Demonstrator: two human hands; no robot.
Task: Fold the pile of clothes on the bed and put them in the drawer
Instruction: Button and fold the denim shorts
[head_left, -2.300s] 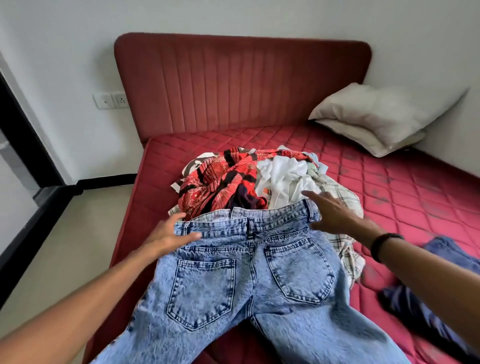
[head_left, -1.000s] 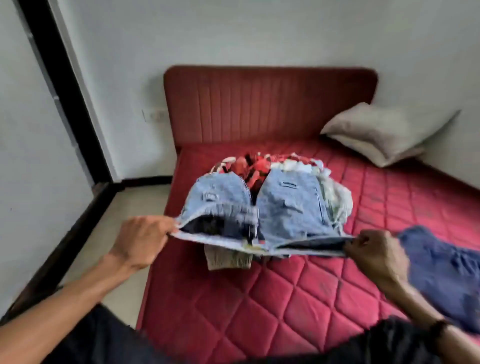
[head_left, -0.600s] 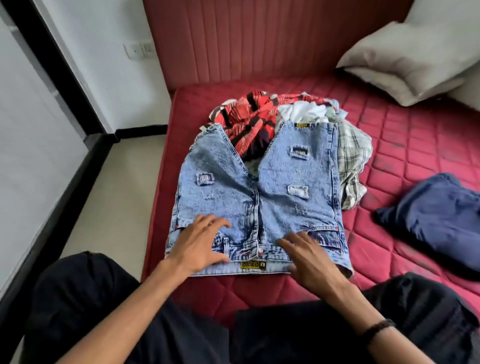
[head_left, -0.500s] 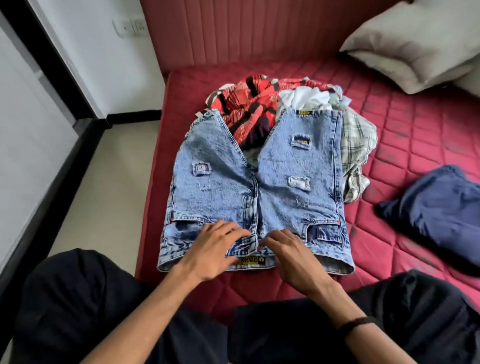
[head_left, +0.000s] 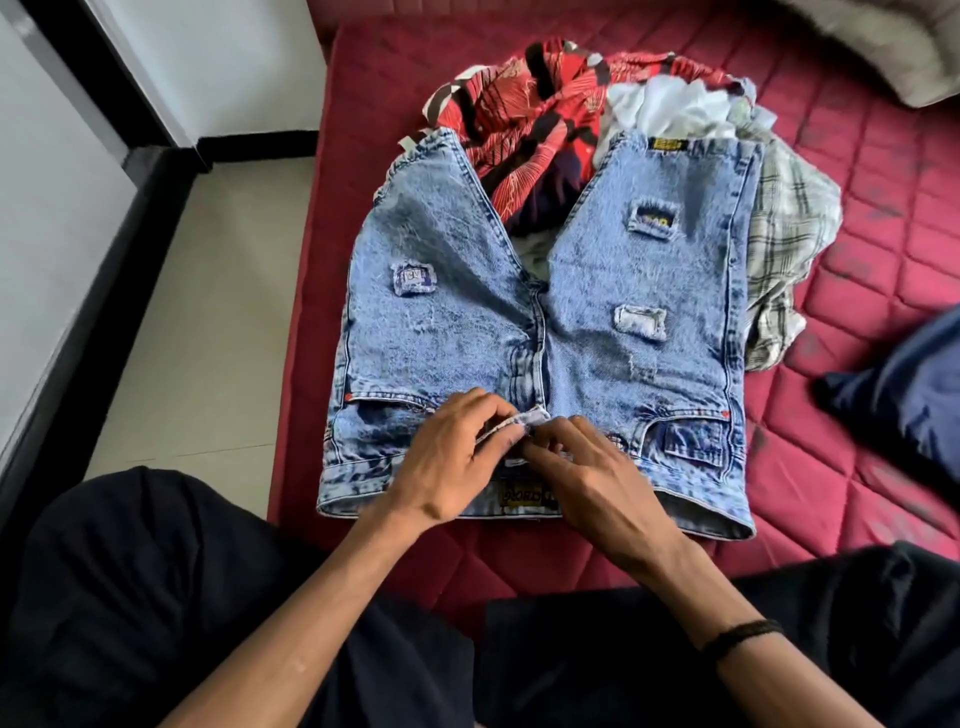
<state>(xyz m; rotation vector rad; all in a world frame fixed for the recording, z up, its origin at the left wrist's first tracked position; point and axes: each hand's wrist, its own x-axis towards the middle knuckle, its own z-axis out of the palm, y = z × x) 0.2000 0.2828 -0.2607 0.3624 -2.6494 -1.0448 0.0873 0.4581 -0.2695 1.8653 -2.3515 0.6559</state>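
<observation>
Acid-washed patched denim shorts (head_left: 545, 322) lie flat, fly seemingly pinched open.

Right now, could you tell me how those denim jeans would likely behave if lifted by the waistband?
The jeans would probably drape and sag, since they lie flat and creased. Thick denim likely makes them fairly heavy. The legs resting on the clothes pile may drag it.

Home bedroom — red quilted mattress (head_left: 857, 218), pillow (head_left: 893, 47), loose clothes pile (head_left: 545, 104).
</observation>
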